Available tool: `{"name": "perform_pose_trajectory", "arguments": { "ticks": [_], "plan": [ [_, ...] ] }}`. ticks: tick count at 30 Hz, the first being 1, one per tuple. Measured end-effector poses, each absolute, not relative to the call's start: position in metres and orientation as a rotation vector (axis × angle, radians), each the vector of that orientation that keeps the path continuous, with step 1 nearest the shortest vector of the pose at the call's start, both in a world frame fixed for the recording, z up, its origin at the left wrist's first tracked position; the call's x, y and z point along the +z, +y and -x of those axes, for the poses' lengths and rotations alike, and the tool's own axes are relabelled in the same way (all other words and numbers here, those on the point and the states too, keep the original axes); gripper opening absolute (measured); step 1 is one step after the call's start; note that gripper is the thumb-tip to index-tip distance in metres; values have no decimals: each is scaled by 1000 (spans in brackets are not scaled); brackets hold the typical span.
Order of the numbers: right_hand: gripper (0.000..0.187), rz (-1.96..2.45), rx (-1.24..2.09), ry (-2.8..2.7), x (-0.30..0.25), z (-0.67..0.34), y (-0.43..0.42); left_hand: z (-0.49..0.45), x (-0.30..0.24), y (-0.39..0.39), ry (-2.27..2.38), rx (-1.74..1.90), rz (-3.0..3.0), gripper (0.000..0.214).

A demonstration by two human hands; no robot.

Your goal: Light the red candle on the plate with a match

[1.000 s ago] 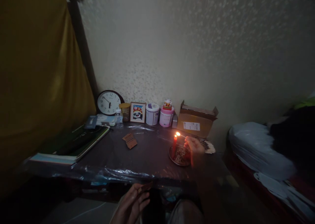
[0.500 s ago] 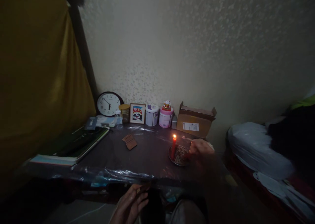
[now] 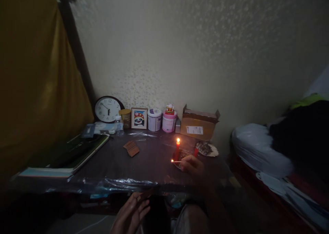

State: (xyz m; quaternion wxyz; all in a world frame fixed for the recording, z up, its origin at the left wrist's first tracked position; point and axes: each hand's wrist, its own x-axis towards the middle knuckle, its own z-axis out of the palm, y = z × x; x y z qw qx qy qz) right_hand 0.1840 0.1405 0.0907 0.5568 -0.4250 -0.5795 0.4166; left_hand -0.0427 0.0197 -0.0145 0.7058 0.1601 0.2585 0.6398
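Observation:
My right hand (image 3: 192,164) pinches a match (image 3: 177,161) whose tip burns with a small flame, in front of the dish (image 3: 176,166). Behind the match stands a lit red candle (image 3: 178,148) in that dish, which holds speckled grains partly hidden by my hand. A second red candle (image 3: 196,152), without a flame, shows just behind my fingers. Low at the table's front edge, my left hand (image 3: 133,208) holds a flat brown piece (image 3: 147,194), dark and hard to make out. On the tabletop lie ridged brown pieces (image 3: 131,148).
Pale sticks (image 3: 214,151) lie by a second dish of dark grains (image 3: 203,148). Along the wall stand a clock (image 3: 108,109), a panda picture (image 3: 139,118), two tins (image 3: 154,120) and a cardboard box (image 3: 199,126). A large green book (image 3: 66,155) covers the table's left side.
My right hand has moved left and down from beside the candle to the dish's front. The match tip now shows a clear flame. My left hand stays low with the brown piece; the view shifts slightly.

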Motion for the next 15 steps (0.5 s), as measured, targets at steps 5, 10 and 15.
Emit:
{"name": "perform_pose_trajectory", "arguments": {
  "ticks": [5, 10, 15],
  "plan": [
    [19, 1046, 1068, -1293, 80, -205, 132, 44, -17, 22, 622, 1424, -274, 30],
    [23, 1080, 948, -1241, 91, -261, 136, 42, -15, 24, 643, 1406, -256, 27],
    [20, 1209, 749, -1199, 97, -318, 148, 41, -15, 26, 650, 1412, -278, 30]
  ]
}}
